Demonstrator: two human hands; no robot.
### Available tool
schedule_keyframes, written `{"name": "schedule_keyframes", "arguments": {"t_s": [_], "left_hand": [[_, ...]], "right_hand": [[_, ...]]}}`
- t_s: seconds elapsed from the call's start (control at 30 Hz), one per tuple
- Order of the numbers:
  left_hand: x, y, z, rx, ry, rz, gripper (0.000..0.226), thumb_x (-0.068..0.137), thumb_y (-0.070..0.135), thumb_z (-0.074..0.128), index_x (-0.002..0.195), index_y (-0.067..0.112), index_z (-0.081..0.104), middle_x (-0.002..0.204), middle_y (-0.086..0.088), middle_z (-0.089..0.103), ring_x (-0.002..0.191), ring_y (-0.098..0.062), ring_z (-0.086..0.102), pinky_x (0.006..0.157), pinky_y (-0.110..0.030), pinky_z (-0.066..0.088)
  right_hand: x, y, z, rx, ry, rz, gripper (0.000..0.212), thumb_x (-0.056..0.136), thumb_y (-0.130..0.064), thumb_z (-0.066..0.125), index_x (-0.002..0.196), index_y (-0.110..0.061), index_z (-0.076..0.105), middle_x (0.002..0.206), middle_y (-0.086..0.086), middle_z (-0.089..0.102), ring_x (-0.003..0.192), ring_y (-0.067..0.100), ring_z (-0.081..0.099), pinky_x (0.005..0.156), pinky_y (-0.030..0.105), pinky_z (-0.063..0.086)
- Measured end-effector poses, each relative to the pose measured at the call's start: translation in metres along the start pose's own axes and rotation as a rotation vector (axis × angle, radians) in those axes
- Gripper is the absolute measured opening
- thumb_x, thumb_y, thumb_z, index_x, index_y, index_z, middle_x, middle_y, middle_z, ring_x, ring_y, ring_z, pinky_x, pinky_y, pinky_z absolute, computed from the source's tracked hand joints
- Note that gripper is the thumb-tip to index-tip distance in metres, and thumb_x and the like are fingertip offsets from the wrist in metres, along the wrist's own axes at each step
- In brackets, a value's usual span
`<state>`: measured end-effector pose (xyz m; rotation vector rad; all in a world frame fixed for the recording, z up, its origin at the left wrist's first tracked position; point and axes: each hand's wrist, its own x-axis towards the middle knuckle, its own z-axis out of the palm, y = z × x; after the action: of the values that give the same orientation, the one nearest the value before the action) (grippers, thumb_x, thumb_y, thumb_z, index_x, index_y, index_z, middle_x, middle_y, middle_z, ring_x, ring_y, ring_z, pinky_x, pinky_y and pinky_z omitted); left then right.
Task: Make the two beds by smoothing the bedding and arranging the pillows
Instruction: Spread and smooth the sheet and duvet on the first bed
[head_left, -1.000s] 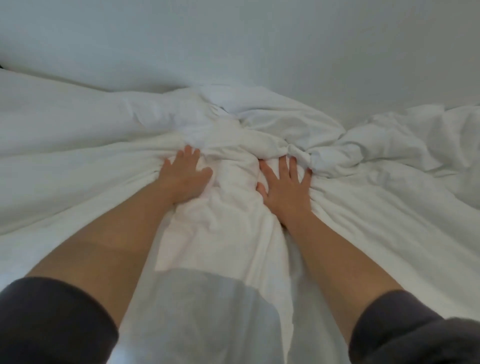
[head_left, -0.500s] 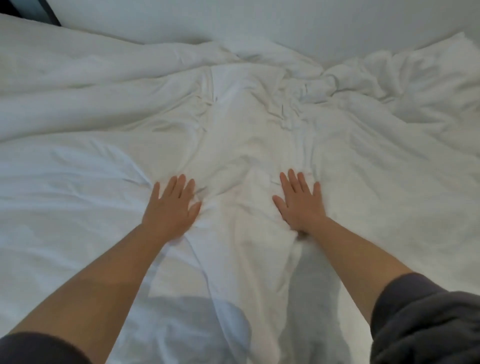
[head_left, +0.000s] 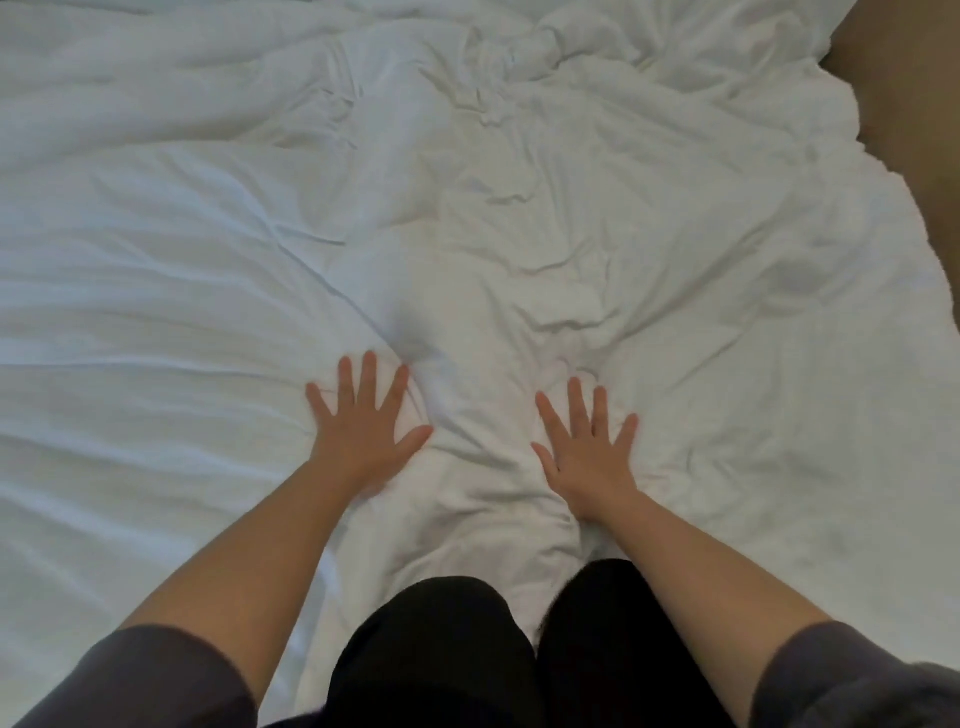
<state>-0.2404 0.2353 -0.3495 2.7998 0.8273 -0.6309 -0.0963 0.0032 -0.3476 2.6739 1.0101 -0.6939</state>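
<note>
Bedding (head_left: 519, 218) lies spread ahead of both hands, its raised central fold running straight away between them. Left hand (head_left: 363, 431) and right hand (head_left: 587, 447) press flat, fingers splayed, equally near the fold.

Dark grey sleeves (head_left: 156, 675), black trousers (head_left: 431, 654)

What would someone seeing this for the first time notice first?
Two flat, spread hands at lower centre: the left hand and right hand press on the white bedding. A raised ridge of fabric runs between them, toward a crumpled heap at the top.
</note>
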Motion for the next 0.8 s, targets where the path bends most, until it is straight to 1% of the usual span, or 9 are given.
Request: {"name": "schedule_keyframes", "arguments": {"t_s": [0.13,0.2,0.3,0.4,0.47,0.53,0.6,0.7,0.8], "left_hand": [[0.014,-0.002,0.006,-0.009,0.044,-0.003,0.081,0.087,0.076,0.011,0.150,0.035,-0.021,0.157,-0.005,-0.031,0.145,-0.031,-0.024,0.111,-0.068,-0.006],[0.020,-0.003,0.003,0.003,0.027,-0.014,0.081,0.087,0.077,0.011,0.150,0.036,-0.019,0.158,-0.005,-0.028,0.146,-0.031,-0.021,0.110,-0.068,-0.004],[-0.001,0.006,0.002,0.050,-0.030,-0.067,0.078,0.091,0.071,0.012,0.152,0.032,-0.016,0.159,-0.010,-0.023,0.147,-0.035,-0.016,0.112,-0.067,0.002],[-0.033,0.045,-0.011,-0.036,-0.106,-0.068,0.082,0.093,0.069,0.017,0.154,0.022,-0.011,0.160,-0.014,-0.018,0.148,-0.036,-0.011,0.114,-0.063,0.006],[-0.054,0.091,-0.018,-0.139,-0.148,0.024,0.087,0.094,0.067,0.026,0.154,0.014,-0.010,0.161,-0.013,-0.016,0.149,-0.033,-0.009,0.116,-0.060,0.007],[-0.076,0.139,-0.020,-0.155,-0.194,0.117,0.091,0.094,0.064,0.031,0.153,0.011,-0.013,0.159,-0.015,-0.020,0.148,-0.033,-0.010,0.117,-0.057,0.007],[-0.097,0.181,-0.020,-0.063,-0.203,0.212,0.087,0.096,0.062,0.032,0.153,0.015,-0.013,0.158,-0.018,-0.023,0.147,-0.036,-0.012,0.117,-0.056,0.005],[-0.120,0.238,-0.023,0.060,-0.212,0.389,0.080,0.098,0.054,0.035,0.154,0.017,-0.008,0.160,-0.012,-0.019,0.148,-0.032,-0.013,0.118,-0.054,0.002],[-0.113,0.301,-0.033,0.023,-0.222,0.431,0.078,0.097,0.051,0.041,0.155,0.018,0.000,0.162,-0.009,-0.010,0.149,-0.030,-0.004,0.119,-0.050,0.010]], "right_hand": [[0.030,0.001,-0.004,-0.010,0.049,0.021,0.062,0.098,-0.060,0.008,0.149,-0.040,-0.022,0.158,0.003,-0.031,0.145,0.033,-0.025,0.110,0.071,-0.004],[0.037,-0.001,-0.007,-0.029,0.051,0.025,0.061,0.099,-0.059,0.010,0.150,-0.040,-0.018,0.159,0.001,-0.027,0.146,0.032,-0.023,0.109,0.070,-0.004],[0.010,0.000,-0.008,0.022,0.065,-0.014,0.058,0.101,-0.055,0.014,0.152,-0.041,-0.009,0.162,-0.002,-0.019,0.148,0.028,-0.017,0.112,0.066,-0.003],[-0.033,0.028,-0.013,0.065,0.034,-0.019,0.056,0.102,-0.051,0.017,0.154,-0.040,0.000,0.163,-0.005,-0.012,0.150,0.023,-0.012,0.115,0.062,-0.005],[-0.065,0.063,-0.011,0.113,-0.006,0.106,0.055,0.102,-0.052,0.017,0.154,-0.041,0.003,0.163,-0.005,-0.010,0.150,0.023,-0.012,0.114,0.065,-0.003],[-0.102,0.107,-0.006,0.231,-0.079,0.275,0.055,0.101,-0.054,0.019,0.153,-0.043,0.003,0.163,-0.004,-0.011,0.150,0.025,-0.012,0.112,0.068,0.002],[-0.144,0.152,0.001,0.318,-0.179,0.407,0.056,0.102,-0.054,0.022,0.153,-0.044,0.002,0.163,-0.003,-0.013,0.150,0.027,-0.011,0.111,0.069,0.008],[-0.203,0.212,0.014,0.370,-0.298,0.561,0.058,0.101,-0.054,0.024,0.153,-0.041,0.001,0.163,-0.003,-0.015,0.150,0.028,-0.009,0.112,0.067,0.012],[-0.216,0.271,0.018,0.421,-0.242,0.656,0.061,0.102,-0.051,0.025,0.155,-0.035,-0.001,0.163,0.000,-0.014,0.150,0.029,-0.008,0.115,0.064,0.010]]}}
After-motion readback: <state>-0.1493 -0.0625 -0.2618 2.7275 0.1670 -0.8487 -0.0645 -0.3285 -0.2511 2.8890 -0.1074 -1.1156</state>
